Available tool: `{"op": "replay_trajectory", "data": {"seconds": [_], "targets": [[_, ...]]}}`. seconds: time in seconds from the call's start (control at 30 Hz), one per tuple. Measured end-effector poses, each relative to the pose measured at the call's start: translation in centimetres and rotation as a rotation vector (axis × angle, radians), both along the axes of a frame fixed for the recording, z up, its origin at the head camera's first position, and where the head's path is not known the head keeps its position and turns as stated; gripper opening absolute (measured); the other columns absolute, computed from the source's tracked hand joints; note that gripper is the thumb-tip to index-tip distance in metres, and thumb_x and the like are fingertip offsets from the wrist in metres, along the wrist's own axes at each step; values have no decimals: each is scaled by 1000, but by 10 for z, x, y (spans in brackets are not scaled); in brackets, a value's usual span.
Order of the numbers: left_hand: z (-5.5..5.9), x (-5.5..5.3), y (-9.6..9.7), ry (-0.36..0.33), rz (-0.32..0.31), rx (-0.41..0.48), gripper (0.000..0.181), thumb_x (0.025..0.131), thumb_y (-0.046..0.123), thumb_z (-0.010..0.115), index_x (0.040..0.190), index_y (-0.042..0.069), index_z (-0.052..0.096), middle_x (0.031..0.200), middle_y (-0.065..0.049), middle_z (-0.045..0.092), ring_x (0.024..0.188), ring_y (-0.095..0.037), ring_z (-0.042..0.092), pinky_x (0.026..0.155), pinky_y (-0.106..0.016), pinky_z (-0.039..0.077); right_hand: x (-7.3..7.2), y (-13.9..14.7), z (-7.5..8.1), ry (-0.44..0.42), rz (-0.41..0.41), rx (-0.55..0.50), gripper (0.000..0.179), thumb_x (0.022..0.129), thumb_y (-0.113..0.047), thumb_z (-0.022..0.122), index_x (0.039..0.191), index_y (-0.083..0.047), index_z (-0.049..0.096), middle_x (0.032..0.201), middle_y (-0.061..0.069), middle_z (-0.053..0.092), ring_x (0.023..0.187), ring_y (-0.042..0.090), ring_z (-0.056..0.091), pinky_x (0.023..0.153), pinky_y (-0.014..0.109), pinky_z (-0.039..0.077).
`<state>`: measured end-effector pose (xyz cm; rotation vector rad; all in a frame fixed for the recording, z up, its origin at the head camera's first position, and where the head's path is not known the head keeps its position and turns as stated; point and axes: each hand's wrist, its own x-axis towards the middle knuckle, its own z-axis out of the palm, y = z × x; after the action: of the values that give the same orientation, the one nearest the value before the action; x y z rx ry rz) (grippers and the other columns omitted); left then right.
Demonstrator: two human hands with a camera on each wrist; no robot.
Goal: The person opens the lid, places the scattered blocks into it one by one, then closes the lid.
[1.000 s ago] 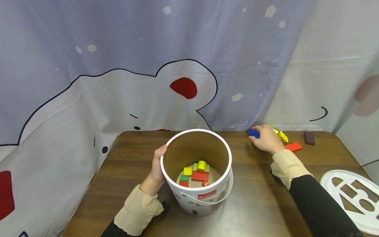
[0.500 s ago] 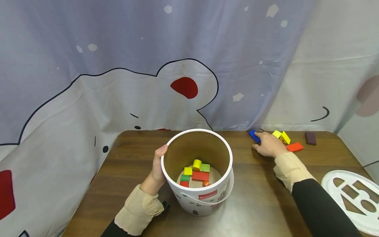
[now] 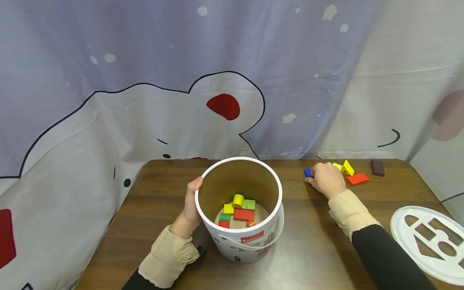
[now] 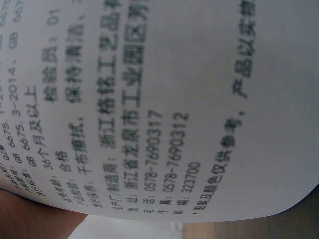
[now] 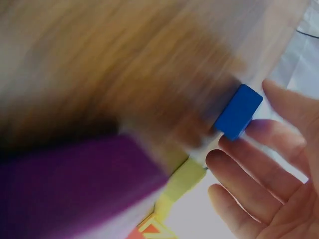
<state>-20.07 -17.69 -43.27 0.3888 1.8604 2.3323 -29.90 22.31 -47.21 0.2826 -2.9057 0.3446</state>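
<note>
My left hand (image 3: 191,201) grips the white bucket (image 3: 257,241) at its left rim, thumb over the edge. In the left wrist view the bucket's printed wall (image 4: 164,109) fills most of the picture. Near the table's back edge, my right hand (image 3: 328,180) holds a blue block (image 3: 308,172), partly hidden behind the fingers in the head view. The right wrist view has this blue block (image 5: 239,112) between thumb and index finger, other fingers loosely bent. Inside the bucket lie several blocks, among them a yellow cylinder (image 3: 238,200) and a red block (image 3: 244,214).
Right of my right hand are a yellow triangular block (image 3: 347,168), a red-orange block (image 3: 357,179) and a dark purple block (image 3: 378,168). A white lid with shaped holes (image 3: 402,225) lies at the table's right. A curtain (image 3: 290,80) hangs behind the table (image 3: 163,189).
My right hand's fingers have come off the blue block's top edge and bent around it. The yellow cylinder in the bucket has rolled slightly left. My left hand stays on the rim.
</note>
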Motion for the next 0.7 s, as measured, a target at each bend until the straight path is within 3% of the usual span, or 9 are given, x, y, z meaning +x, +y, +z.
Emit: {"op": "replay_trajectory", "data": {"seconds": [0.07, 0.23, 0.5, 0.7], "targets": [[0, 0, 0, -3, -1, 6, 55, 99, 62, 27, 127, 28, 59, 127, 4, 62, 120, -22, 55, 107, -45, 41, -1, -3, 0, -7, -6, -10, 40, 82, -22, 85, 59, -13, 54, 61, 4, 55, 59, 29, 58, 57, 48, 49], [-1, -1, 1, -2, -20, 13, 55, 100, 61, 26, 128, 28, 59, 128, 4, 63, 121, -23, 55, 109, -46, 41, 5, -8, 1, -12, -3, -13, 24, 79, -10, 82, 67, -9, 61, 68, 8, 64, 63, 32, 63, 60, 51, 52], [0, -1, 1, 13, -21, 2, 57, 99, 61, 25, 130, 26, 57, 129, 3, 62, 122, -23, 55, 108, -45, 41, 21, -18, 4, -55, 22, 23, 24, 78, -9, 81, 68, -9, 59, 66, 6, 61, 60, 26, 57, 55, 44, 49], [1, 0, 0, 9, -19, 12, 57, 100, 60, 25, 130, 25, 58, 127, 6, 63, 120, -19, 56, 108, -40, 42, 32, -23, 5, -44, 31, -32, 21, 76, -8, 79, 71, -9, 59, 70, 7, 61, 62, 26, 56, 56, 42, 47]]}}
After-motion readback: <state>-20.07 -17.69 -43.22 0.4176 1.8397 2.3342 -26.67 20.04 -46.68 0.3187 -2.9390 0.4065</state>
